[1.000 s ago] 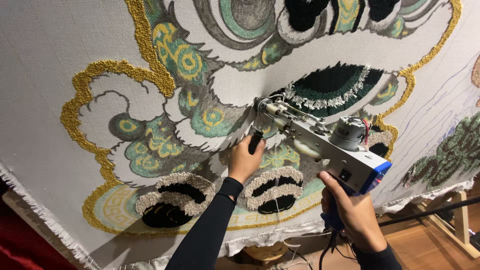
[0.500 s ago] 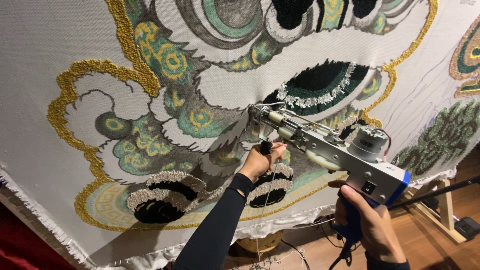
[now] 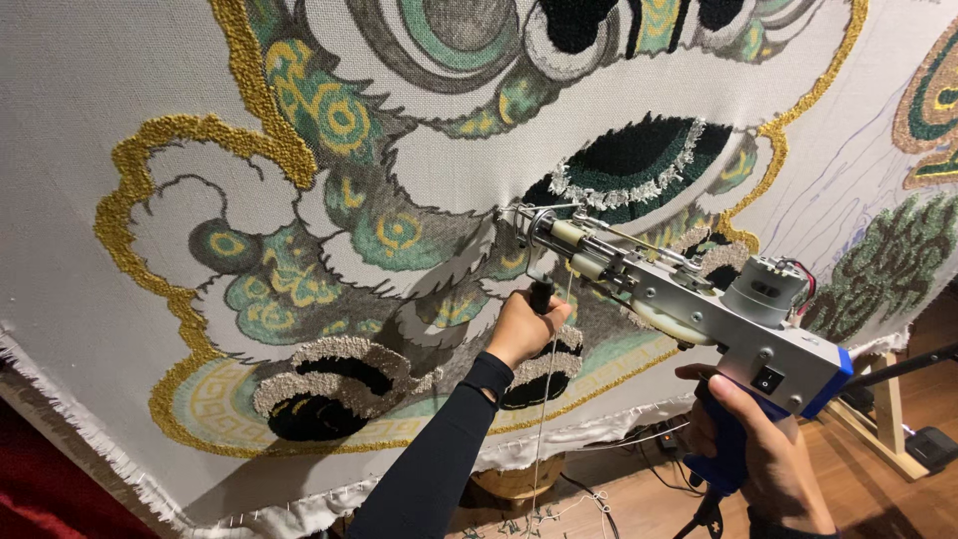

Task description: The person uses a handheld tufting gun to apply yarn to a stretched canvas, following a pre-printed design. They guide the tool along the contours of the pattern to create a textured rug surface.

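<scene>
Tufting gun point(image 3: 689, 304) pressed to stretched cloth point(image 3: 120, 110) near its lower edge.
Left hand point(image 3: 524, 329) grips front handle, right hand point(image 3: 763, 449) closed around blue grip; steady guidance along the outline seems next.

No packages, labels, signs or screens show anywhere in this view (only stretched cloth point(image 3: 90, 150) with tufted yarn shapes, a tool held against it, and wooden floor point(image 3: 858, 489) below).

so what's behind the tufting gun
Behind the tufting gun hangs the stretched cloth, tufted in gold, green, black and grey. The gun's body covers part of the pattern. The left hand grips its front handle, the right hand the blue rear grip.
</scene>
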